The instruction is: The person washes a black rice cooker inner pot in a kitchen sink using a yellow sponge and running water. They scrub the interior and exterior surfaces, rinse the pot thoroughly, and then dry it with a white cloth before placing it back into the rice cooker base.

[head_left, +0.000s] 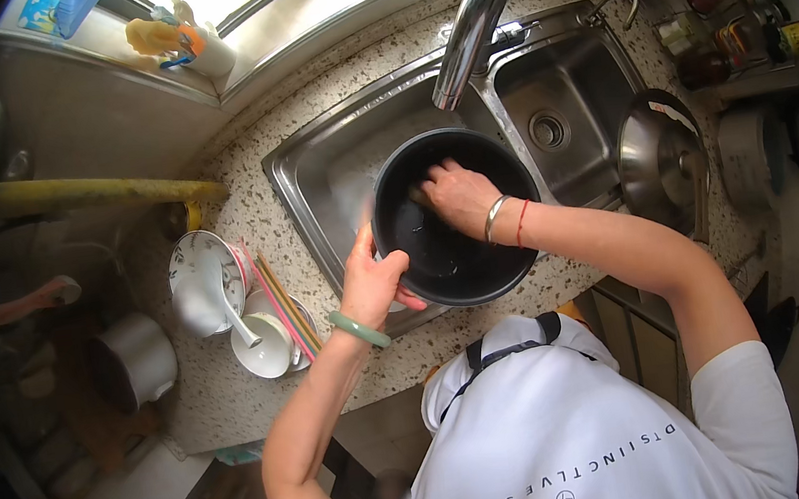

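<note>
A deep, round black pot [459, 282] is held over the left basin of the steel sink [312, 195], beneath the chrome faucet [472, 33]. My left hand [375, 278] grips its left rim, thumb on the near side and fingers around the outer wall. Inside the pot is my right hand [462, 199], bent at the wrist, with its fingers down toward the inner wall. Those fingertips are smeared by motion, so anything in them cannot be made out. Small bright spots shine on the pot's dark inside. No water stream shows at the faucet.
Left of the sink stand a patterned bowl [191, 312] with a white spoon [234, 312], a white cup [264, 353] and several coloured chopsticks [288, 310]. A metal lid [655, 155] leans right of the right basin [565, 91]. Bottles and jars [730, 34] fill the right corner rack.
</note>
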Demonstrator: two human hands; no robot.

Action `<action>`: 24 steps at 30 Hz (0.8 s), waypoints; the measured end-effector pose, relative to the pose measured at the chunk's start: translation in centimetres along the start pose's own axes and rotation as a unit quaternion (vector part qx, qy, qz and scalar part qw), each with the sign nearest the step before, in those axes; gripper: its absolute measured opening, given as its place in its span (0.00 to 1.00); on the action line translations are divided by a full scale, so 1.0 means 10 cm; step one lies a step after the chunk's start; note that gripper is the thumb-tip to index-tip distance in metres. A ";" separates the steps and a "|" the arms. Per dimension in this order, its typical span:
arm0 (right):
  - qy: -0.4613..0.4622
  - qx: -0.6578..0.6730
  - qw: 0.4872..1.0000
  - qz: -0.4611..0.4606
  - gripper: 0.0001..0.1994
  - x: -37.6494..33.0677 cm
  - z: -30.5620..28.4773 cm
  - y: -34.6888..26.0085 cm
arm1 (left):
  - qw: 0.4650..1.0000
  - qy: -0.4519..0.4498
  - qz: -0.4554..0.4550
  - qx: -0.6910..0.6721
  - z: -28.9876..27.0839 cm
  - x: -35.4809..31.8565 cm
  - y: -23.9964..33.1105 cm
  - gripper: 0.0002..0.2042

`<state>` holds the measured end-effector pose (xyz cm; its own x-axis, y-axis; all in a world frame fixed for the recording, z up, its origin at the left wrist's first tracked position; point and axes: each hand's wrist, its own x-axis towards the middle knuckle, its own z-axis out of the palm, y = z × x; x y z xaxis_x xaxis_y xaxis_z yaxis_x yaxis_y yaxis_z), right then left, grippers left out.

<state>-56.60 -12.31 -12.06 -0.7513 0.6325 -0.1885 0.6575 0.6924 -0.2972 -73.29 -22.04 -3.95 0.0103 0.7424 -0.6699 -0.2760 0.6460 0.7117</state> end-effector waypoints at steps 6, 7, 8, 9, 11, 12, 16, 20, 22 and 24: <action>-0.038 0.273 0.947 -0.164 0.08 -0.20 0.05 -0.35 | 1.000 -0.001 0.004 0.001 -0.05 0.04 -0.01 0.43; -0.136 0.225 0.946 -0.187 0.08 -0.24 0.02 -0.29 | 1.000 0.000 0.008 0.000 -0.09 0.05 -0.05 0.43; -0.167 0.191 0.955 -0.157 0.08 -0.34 -0.06 -0.24 | 1.000 0.002 0.011 -0.001 -0.11 0.04 -0.08 0.43; -0.198 0.083 0.956 -0.200 0.07 -0.38 -0.14 -0.18 | 1.000 0.011 0.004 0.004 -0.10 0.03 -0.08 0.43; -0.213 -0.129 0.938 -0.241 0.06 -0.39 -0.18 -0.03 | 1.000 0.009 0.023 0.010 -0.08 0.01 -0.07 0.43; -0.184 -0.200 0.933 -0.236 0.07 -0.35 -0.17 0.02 | 0.999 0.008 0.033 0.012 -0.07 0.01 -0.06 0.43; 0.065 -0.180 0.920 -0.343 0.08 -0.06 -0.29 0.07 | 0.999 -0.009 0.021 0.027 -0.08 0.00 0.02 0.43; 0.035 -0.216 0.936 -0.276 0.08 0.04 -0.24 0.16 | 0.998 0.003 0.048 0.039 0.00 -0.01 0.06 0.43; -0.018 -0.254 0.947 -0.196 0.08 -0.06 -0.19 0.13 | 0.998 0.027 0.060 0.017 -0.01 -0.03 0.07 0.42; -0.049 -0.250 0.958 -0.129 0.09 -0.21 -0.11 0.04 | 0.998 0.018 0.067 0.010 -0.02 0.00 0.04 0.42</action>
<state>-54.70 -13.01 -10.79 -0.8783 0.3995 -0.2626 0.3762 0.9165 0.1360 -73.64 -21.81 -3.71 -0.0598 0.8153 -0.5759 -0.2542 0.5455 0.7986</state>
